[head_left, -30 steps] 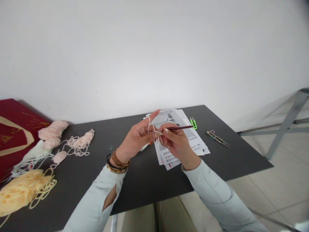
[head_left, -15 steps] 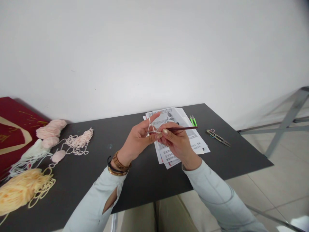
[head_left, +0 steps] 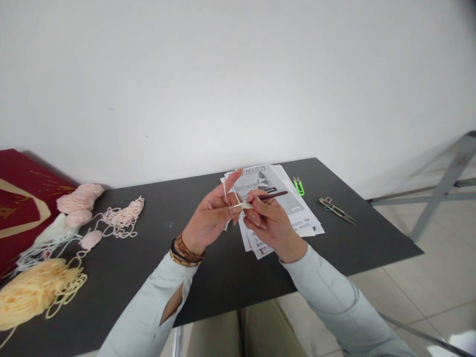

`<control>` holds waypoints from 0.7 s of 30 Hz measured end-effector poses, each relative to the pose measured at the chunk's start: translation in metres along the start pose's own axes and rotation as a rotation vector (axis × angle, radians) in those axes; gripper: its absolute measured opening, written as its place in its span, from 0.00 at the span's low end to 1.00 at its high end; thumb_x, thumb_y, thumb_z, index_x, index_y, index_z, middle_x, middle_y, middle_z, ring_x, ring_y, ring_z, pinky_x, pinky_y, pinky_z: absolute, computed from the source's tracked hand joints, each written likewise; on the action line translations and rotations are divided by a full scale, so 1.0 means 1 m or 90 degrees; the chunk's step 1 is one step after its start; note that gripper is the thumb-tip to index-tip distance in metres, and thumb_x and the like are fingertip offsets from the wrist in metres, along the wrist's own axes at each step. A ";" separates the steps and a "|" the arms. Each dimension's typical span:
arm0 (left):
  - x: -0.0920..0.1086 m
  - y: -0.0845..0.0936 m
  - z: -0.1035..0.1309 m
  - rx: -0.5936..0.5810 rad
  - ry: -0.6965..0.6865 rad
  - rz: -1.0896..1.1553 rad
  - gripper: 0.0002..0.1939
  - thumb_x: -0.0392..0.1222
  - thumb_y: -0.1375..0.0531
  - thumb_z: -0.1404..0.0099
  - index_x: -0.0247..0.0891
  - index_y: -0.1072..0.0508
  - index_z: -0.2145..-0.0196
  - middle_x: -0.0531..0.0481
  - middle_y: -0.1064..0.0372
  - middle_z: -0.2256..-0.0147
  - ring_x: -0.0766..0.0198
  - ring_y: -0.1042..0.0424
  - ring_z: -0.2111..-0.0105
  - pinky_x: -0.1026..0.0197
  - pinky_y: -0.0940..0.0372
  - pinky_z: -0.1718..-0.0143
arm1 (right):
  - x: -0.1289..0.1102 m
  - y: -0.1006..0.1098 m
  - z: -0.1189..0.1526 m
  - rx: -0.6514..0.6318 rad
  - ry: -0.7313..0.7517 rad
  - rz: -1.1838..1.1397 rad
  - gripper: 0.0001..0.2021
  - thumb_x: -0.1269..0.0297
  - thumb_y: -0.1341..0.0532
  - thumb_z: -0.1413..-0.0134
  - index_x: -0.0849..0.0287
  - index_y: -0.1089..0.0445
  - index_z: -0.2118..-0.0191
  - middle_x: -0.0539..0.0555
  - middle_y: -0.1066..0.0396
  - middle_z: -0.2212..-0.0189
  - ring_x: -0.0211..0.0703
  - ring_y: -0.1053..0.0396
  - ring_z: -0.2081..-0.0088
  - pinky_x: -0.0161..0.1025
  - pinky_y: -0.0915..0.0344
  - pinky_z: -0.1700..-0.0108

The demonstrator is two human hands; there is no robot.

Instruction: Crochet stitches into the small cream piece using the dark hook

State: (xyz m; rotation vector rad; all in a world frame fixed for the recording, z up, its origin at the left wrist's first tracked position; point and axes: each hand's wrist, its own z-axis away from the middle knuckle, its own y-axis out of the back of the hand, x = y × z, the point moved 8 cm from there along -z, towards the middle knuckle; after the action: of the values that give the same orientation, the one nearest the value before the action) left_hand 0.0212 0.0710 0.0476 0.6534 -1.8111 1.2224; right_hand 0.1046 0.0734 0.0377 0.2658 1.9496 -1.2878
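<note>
Over the middle of the dark table, my right hand (head_left: pixel 270 213) grips a crochet hook (head_left: pixel 274 195) with a dark reddish handle. Its thin shaft points left toward my left hand (head_left: pixel 215 210). A strand of white yarn (head_left: pixel 225 191) runs over the raised left index finger and down to the hook. My left thumb and other fingers pinch the white yarn at the hook's shaft, and a short yarn tail hangs below them. A small pale piece of work sits on the hook between both hands; its stitches are too small to make out.
Printed papers (head_left: pixel 290 213) lie beneath my hands on the table (head_left: pixel 148 277). Green thread snips (head_left: pixel 298 186) and another pair of snips (head_left: pixel 337 210) rest to the right. Pink yarn (head_left: pixel 80 198), yellow yarn (head_left: pixel 33 292) and a red bag (head_left: pixel 22 198) are at left.
The hook's handle has tilted up and drawn back left in my right hand, whose grip has turned. My left index finger leans further left with the yarn.
</note>
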 end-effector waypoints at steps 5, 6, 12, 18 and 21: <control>0.005 0.002 -0.001 0.048 -0.030 -0.003 0.32 0.32 0.33 0.46 0.47 0.29 0.43 0.57 0.35 0.78 0.69 0.38 0.76 0.65 0.42 0.72 | -0.002 0.006 0.000 0.055 0.022 0.058 0.12 0.56 0.29 0.53 0.57 0.28 0.68 0.40 0.41 0.89 0.26 0.56 0.88 0.29 0.57 0.83; 0.006 0.001 -0.002 0.052 -0.027 0.003 0.32 0.32 0.34 0.46 0.47 0.29 0.43 0.56 0.34 0.77 0.69 0.38 0.75 0.65 0.42 0.72 | -0.003 0.006 0.000 0.062 0.032 0.067 0.12 0.56 0.29 0.53 0.57 0.27 0.68 0.40 0.42 0.89 0.26 0.56 0.88 0.29 0.56 0.83; 0.007 0.001 -0.001 0.062 -0.017 0.028 0.35 0.31 0.35 0.49 0.45 0.30 0.43 0.52 0.26 0.69 0.68 0.33 0.73 0.65 0.40 0.70 | -0.005 0.007 0.000 0.065 0.069 0.136 0.11 0.55 0.32 0.50 0.57 0.25 0.67 0.41 0.41 0.88 0.28 0.52 0.87 0.31 0.56 0.83; 0.002 0.006 -0.003 0.104 -0.011 0.036 0.38 0.27 0.38 0.52 0.46 0.31 0.42 0.53 0.25 0.71 0.67 0.31 0.73 0.64 0.38 0.69 | -0.018 0.015 0.004 0.119 0.139 0.321 0.10 0.56 0.33 0.47 0.56 0.21 0.64 0.48 0.32 0.81 0.33 0.47 0.82 0.36 0.53 0.80; 0.002 0.010 -0.003 0.133 -0.003 0.017 0.39 0.26 0.38 0.53 0.43 0.30 0.42 0.53 0.25 0.73 0.67 0.31 0.74 0.65 0.39 0.72 | -0.024 0.018 0.003 0.132 0.167 0.310 0.09 0.56 0.32 0.48 0.55 0.22 0.64 0.47 0.32 0.80 0.32 0.46 0.81 0.35 0.51 0.80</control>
State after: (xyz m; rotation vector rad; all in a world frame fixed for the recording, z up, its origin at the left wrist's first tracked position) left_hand 0.0132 0.0775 0.0451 0.7513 -1.7138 1.4422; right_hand 0.1324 0.0844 0.0416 0.9907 1.8009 -1.1643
